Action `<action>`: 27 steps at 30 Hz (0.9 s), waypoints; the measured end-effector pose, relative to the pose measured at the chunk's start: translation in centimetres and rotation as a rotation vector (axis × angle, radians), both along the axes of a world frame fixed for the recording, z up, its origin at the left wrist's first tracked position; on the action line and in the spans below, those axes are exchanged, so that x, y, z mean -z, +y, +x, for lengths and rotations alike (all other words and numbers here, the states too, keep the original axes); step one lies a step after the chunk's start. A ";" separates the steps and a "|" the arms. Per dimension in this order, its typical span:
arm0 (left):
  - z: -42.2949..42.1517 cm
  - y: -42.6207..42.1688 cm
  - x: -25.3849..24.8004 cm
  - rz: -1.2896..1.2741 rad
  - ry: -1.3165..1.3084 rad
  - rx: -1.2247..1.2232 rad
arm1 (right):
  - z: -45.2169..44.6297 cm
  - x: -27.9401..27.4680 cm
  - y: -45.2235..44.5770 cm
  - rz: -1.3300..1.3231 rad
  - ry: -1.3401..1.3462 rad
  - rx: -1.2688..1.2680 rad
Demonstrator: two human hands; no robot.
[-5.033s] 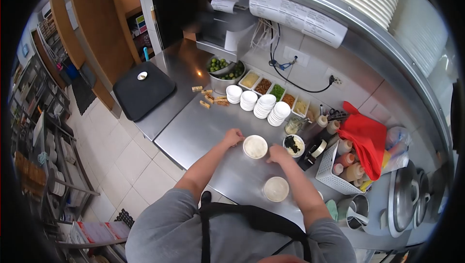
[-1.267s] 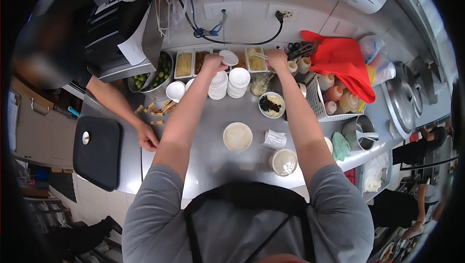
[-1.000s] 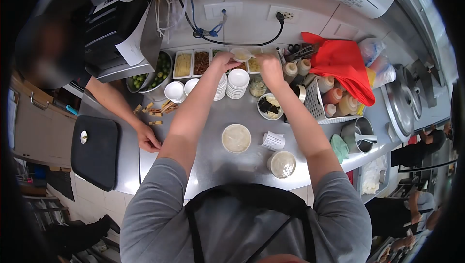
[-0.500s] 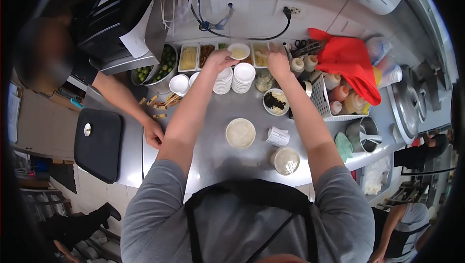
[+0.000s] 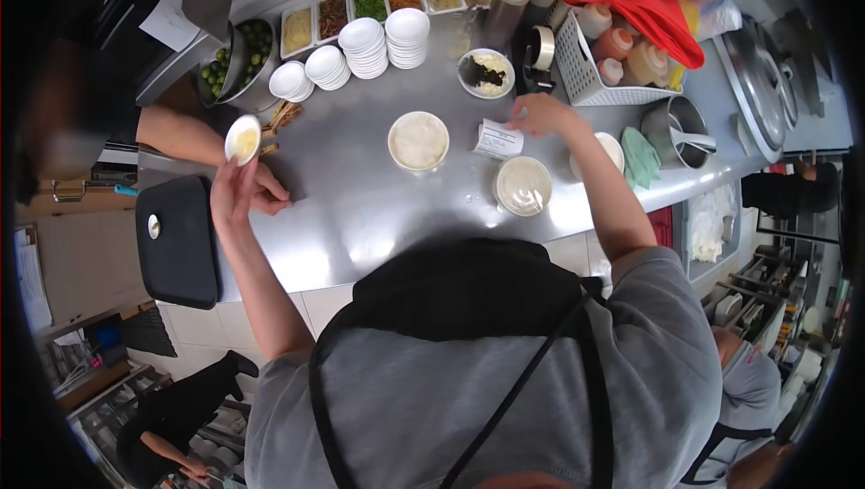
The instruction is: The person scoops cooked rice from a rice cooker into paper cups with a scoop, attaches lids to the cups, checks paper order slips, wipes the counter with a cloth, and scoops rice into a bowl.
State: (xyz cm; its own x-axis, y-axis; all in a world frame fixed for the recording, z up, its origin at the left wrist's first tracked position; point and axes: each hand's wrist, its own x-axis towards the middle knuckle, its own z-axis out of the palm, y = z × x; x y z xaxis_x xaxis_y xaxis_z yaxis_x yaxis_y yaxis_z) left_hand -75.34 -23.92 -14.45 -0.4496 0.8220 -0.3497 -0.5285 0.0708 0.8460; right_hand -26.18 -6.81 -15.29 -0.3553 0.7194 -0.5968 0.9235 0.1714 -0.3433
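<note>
My left hand (image 5: 236, 190) pinches a small white dish (image 5: 242, 139) with pale yellow food in it, held tilted above the counter's left side. Behind it rests a co-worker's hand (image 5: 268, 193). On the right, my right hand (image 5: 546, 114) has its fingers apart, their tips at the upper right edge of a printed paper slip (image 5: 500, 139); whether they press on it I cannot tell. A white tub (image 5: 418, 140) stands left of the slip and a lidded tub (image 5: 523, 186) below it. A bowl (image 5: 487, 73) with dark and pale food stands farther back.
Stacks of white dishes (image 5: 363, 47) stand before several food containers (image 5: 368, 4). A bowl of limes (image 5: 257, 52), wooden clothespins (image 5: 286, 115) and a black tray (image 5: 178, 241) are left. Rightward are a bottle basket (image 5: 622, 93), tape roll (image 5: 542, 47), green cloth (image 5: 641, 160) and metal pot (image 5: 678, 133).
My left hand has carried the dish from above the stacks to the far left. My right hand has come back from the food containers to the paper slip. The camera view has shifted.
</note>
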 end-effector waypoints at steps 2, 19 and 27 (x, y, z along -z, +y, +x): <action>0.1 -3.3 0.0 -0.014 0.007 -0.037 | 1.5 2.6 -2.1 -0.035 0.238 0.153; -6.7 -9.2 4.2 0.077 -0.223 -0.434 | -2.2 -6.1 -7.1 -0.168 1.363 0.586; 0.6 -6.9 2.0 0.162 0.057 -0.369 | -3.7 -9.2 -10.6 0.028 1.441 0.395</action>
